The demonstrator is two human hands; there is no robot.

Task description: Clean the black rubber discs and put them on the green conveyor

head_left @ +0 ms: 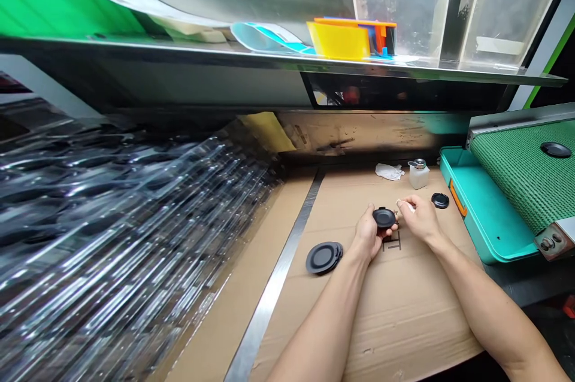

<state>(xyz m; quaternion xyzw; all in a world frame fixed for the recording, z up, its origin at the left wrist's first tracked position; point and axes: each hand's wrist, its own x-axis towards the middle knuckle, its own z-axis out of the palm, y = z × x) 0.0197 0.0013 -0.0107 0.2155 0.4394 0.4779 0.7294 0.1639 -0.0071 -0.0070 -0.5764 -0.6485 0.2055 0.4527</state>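
My left hand (369, 236) is closed around a small round black disc (384, 217), held just above the cardboard-covered bench (395, 304). My right hand (420, 218) is beside it, fingers pinched on a small white piece (405, 206) that touches the disc's edge. A short stack of similar black discs (323, 257) lies on the cardboard to the left of my left hand. One more black disc (440, 200) rests to the right of my right hand.
A small white bottle with a metal cap (418, 173) and a crumpled white cloth (390, 171) stand at the back. A green conveyor belt (525, 175) carries a black disc (556, 149) on the right, over a teal tray (480, 214). Stacked clear plastic trays (117, 238) fill the left.
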